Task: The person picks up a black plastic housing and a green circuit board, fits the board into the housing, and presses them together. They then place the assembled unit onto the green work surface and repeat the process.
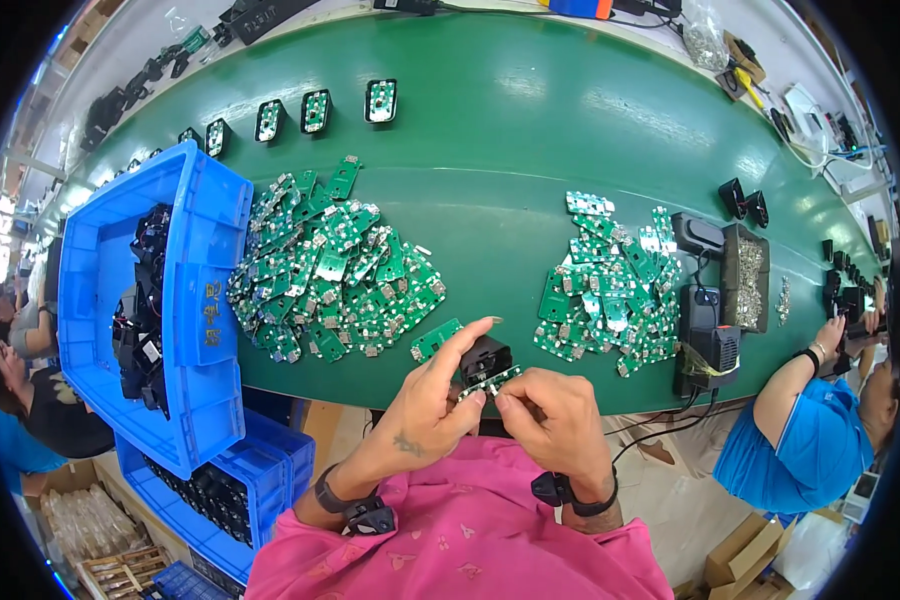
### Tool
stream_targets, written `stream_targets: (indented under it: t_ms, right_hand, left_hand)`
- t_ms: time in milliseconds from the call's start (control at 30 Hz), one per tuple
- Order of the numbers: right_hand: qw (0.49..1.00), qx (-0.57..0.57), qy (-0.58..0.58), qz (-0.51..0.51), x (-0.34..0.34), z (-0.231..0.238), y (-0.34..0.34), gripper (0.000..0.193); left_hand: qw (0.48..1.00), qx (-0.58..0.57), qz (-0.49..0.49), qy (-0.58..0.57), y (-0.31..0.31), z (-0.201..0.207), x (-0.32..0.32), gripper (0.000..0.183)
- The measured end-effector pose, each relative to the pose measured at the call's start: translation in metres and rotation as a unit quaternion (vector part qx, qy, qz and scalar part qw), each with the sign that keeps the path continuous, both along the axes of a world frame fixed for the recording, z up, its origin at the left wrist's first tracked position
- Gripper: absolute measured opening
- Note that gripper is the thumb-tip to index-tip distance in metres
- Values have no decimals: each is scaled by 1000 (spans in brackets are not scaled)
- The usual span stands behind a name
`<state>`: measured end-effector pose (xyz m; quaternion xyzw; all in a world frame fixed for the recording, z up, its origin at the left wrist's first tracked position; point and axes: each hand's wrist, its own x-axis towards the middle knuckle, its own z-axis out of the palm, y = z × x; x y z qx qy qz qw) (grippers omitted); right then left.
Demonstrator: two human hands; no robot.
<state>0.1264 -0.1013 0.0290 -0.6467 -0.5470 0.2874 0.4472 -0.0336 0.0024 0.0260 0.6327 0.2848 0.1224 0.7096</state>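
We look down on a long green conveyor belt [510, 110], smooth and slightly glossy, its edges bowed by the lens. At nine o'clock a tall blue plastic bin [205, 300] leans over the belt's near edge, filled with black plastic housings [142, 330] stacked too tightly for us to count. Below it, at seven o'clock, a second blue crate [270, 470] holds more of the same dark parts, partly hidden under the first.

Just left of centre lies a large heap of green circuit boards [330, 265], flat and angular with silvery metal connectors. A smaller heap of boards [610, 280] sits at three o'clock of centre, beside a black tray of small metal parts [748, 275] whose shapes we cannot resolve. At eleven o'clock a row of black housings with boards fitted [315, 110] runs off toward the rim, shrinking into blur.

At six o'clock our left hand [430, 400] curls around a small black housing [483, 358], forefinger stretched over its top. Our right hand [550, 405] pinches a narrow green circuit board [490, 382] between thumb and fingertips, its end touching the housing's underside. One loose board [435, 340] lies just beside the left forefinger. At four o'clock another person's arm [795, 380] in a blue sleeve reaches onto the belt.
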Motion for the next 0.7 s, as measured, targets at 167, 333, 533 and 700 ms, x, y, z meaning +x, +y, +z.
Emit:
stream_targets:
  t_ms: [167,333,533,700]
  right_hand:
    - [1000,22,-22,0,-2,-5,2,5]
    - [991,31,-129,28,-2,-5,2,7]
    - [975,41,-216,7,-14,-10,5,7]
    - [981,52,-183,-45,-25,-13,8,7]
  left_hand:
    - [992,114,-11,48,2,6,1,69]
    - [989,123,-46,68,7,15,2,68]
    - [976,208,26,65,-4,3,5,66]
    - [985,166,51,24,-7,-20,4,65]
